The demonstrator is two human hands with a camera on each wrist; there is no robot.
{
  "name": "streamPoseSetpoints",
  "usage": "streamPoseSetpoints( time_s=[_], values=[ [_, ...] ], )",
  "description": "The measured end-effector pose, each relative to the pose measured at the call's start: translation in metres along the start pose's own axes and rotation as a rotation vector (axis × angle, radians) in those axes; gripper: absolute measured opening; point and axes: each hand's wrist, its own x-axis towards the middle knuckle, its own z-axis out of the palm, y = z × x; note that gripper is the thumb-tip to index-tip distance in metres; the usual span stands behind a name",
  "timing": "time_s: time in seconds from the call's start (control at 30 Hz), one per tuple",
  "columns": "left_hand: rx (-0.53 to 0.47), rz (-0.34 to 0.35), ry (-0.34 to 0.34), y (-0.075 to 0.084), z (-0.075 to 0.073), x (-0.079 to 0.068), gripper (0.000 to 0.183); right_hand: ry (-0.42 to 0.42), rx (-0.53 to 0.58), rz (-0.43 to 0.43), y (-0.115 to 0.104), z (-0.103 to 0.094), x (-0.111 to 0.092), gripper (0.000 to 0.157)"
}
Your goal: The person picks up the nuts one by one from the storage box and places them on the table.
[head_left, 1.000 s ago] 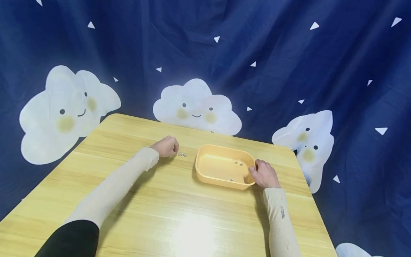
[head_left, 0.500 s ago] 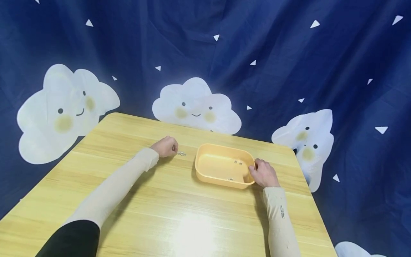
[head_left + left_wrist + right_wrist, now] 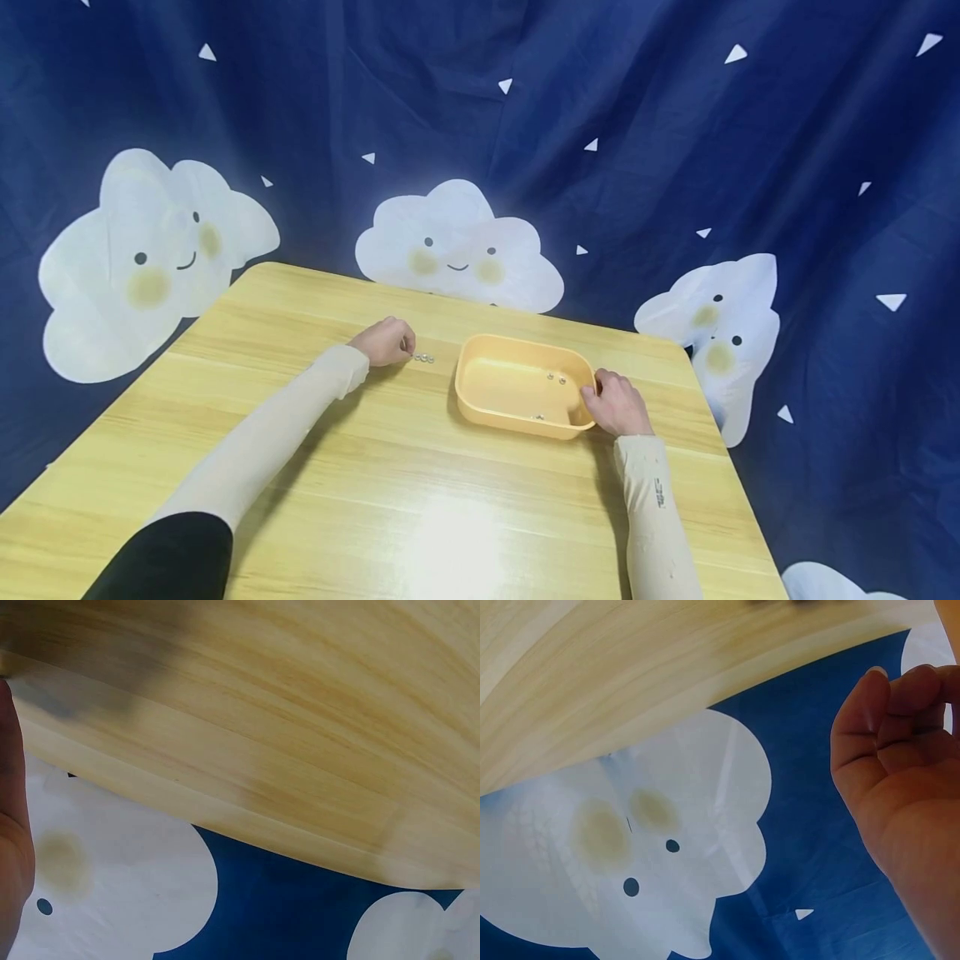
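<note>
In the head view my left hand [image 3: 384,341] rests low over the table, its fingers bent and their tips together. Right beside the fingertips lies a short row of small shiny silver pieces [image 3: 424,358], too small to name. Whether the fingertips pinch one is hidden. My right hand [image 3: 618,403] grips the right end of a shallow yellow-orange plastic basin [image 3: 480,412], thumb over the rim and fingers outside. Several similar silver pieces [image 3: 562,381] lie inside the basin. The left wrist view shows only an edge of the left hand [image 3: 12,817]; the right wrist view shows curled right fingers.
Everything stands on a light wood-grain table [image 3: 360,492] with rounded far corners. A dark blue curtain [image 3: 630,100] with white clouds and triangles hangs behind the table's far edge. Bare tabletop lies in front of the basin.
Almost nothing differs. The whole head view has shifted up slightly; both hands, the basin and the silver pieces keep their places relative to each other.
</note>
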Motion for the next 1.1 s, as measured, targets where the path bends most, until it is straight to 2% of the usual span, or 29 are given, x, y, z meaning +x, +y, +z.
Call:
streamPoseSetpoints(
  time_s=[0.63,1.1],
  values=[
    [0.005,0.028,-0.008,-0.0020,0.0015,0.0012,0.009,-0.014,0.008,-0.001,-0.0006,-0.0022,-0.0014,0.020],
    [-0.001,-0.015,0.018,-0.0003,0.0057,-0.0021,0.006,-0.007,0.007,-0.008,0.0010,0.0005,0.0000,0.020]
  ],
)
